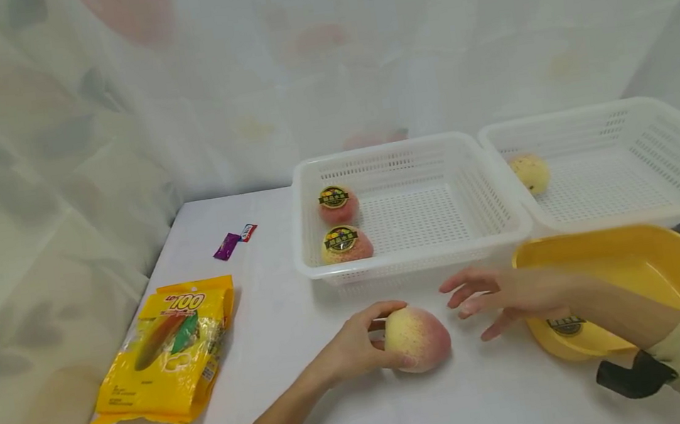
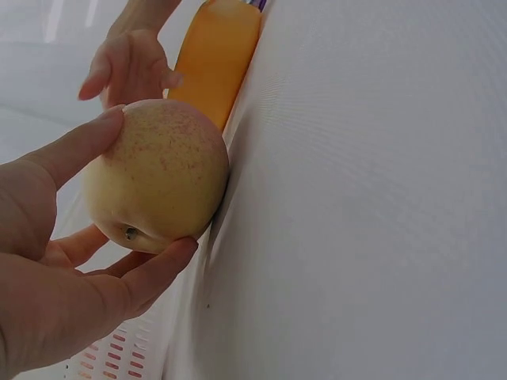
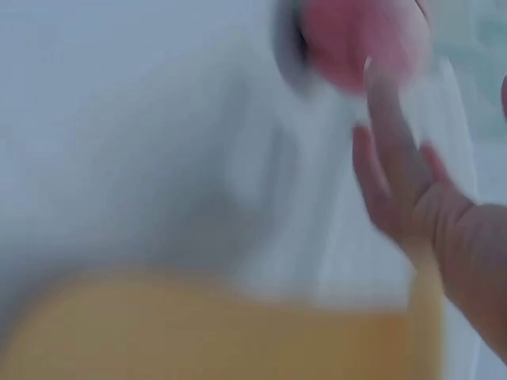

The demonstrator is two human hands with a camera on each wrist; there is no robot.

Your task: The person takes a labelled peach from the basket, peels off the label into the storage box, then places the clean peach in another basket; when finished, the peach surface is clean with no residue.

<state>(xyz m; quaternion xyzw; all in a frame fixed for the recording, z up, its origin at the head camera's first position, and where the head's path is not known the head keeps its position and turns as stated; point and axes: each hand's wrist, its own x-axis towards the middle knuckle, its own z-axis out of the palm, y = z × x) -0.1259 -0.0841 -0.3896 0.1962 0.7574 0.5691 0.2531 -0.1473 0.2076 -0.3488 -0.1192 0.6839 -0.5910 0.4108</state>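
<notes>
Near the front edge of the table [image 1: 302, 317], the left hand [image 1: 351, 346] is clasping a peach [image 1: 417, 338].
The right hand [image 1: 499, 295] is hovering just beside it with fingers spread, above a yellow tray [image 1: 645, 272]. Probably best is keeping fingers curled gently so soft fruit isn't bruising; farther back, a white basket [image 1: 414, 259] is holding two labelled peaches [image 1: 342, 224].

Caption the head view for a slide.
Left hand grips a peach on the table; open right hand hovers beside it.
</notes>
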